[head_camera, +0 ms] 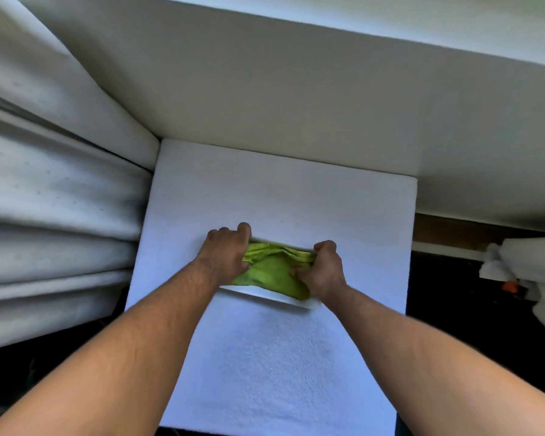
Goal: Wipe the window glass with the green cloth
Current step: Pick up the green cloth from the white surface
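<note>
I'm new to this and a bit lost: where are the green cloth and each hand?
Crumpled green cloth [272,272]: head view, flat middle fold.
Left hand [225,251]: head view, back of hand.
Right hand [323,270]: head view, back of hand.

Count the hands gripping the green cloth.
2. The left hand holds the green cloth at its left end; the right hand holds its right end.
</note>
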